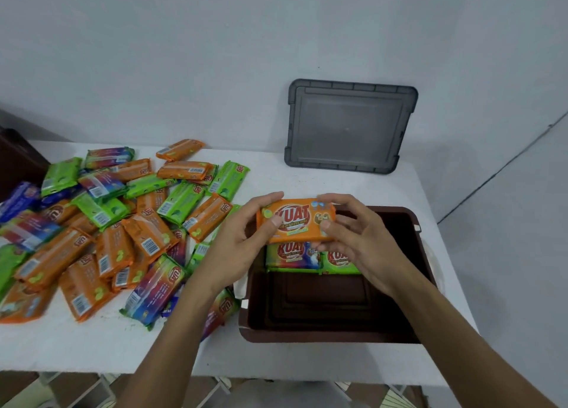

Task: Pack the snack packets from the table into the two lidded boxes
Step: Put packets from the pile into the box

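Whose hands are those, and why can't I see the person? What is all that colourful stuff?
The camera sits on the person's head and looks down, so you see only their arms. There is one picture, taken from there. The left hand and the right hand together hold an orange snack packet over an open dark brown plastic box. Two packets already lie in the box: a purple-and-green one and a green one. On the white table, a heap of orange, green and purple packets waits to the left. A grey plastic lid leans against the wall.
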A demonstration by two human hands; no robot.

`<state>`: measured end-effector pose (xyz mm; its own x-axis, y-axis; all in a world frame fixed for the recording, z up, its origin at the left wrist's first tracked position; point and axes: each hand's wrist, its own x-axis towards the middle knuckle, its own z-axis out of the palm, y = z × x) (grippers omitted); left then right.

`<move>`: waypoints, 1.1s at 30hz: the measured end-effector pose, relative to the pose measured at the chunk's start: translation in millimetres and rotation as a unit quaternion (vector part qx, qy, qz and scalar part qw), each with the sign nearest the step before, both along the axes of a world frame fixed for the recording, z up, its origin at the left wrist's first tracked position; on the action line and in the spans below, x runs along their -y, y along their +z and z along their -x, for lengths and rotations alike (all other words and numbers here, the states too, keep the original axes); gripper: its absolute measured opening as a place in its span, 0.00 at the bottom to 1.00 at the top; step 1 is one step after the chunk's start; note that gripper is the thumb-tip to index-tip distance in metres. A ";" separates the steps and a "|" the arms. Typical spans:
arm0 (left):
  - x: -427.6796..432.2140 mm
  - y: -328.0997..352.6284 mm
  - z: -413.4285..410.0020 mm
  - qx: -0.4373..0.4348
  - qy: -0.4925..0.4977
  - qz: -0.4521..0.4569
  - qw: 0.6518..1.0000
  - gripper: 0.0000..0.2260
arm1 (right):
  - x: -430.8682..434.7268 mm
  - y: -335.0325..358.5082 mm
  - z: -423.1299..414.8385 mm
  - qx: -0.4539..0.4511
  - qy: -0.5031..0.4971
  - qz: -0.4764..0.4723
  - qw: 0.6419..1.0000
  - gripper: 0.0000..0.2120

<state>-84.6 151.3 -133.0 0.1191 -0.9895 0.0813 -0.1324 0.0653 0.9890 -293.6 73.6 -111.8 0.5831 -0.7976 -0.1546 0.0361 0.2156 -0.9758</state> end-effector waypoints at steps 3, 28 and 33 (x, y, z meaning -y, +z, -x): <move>0.4 -4.0 -1.0 0.152 0.026 0.012 0.988 0.17 | 4.1 -0.1 26.3 -0.031 -0.003 0.030 0.999 0.14; -43.0 -37.7 -12.3 0.298 0.131 0.013 0.945 0.15 | -0.8 -31.9 22.2 -0.588 0.044 0.388 0.708 0.19; -77.7 -47.6 -64.6 0.354 0.169 -0.026 0.920 0.14 | -37.1 -0.9 -31.3 -0.422 0.037 0.434 0.795 0.18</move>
<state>-19.9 229.0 -180.6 0.3565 -0.9105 0.2096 -0.7479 -0.1436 0.6481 -262.3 110.7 -112.7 0.6143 -0.7857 0.0733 -0.6924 -0.5813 -0.4273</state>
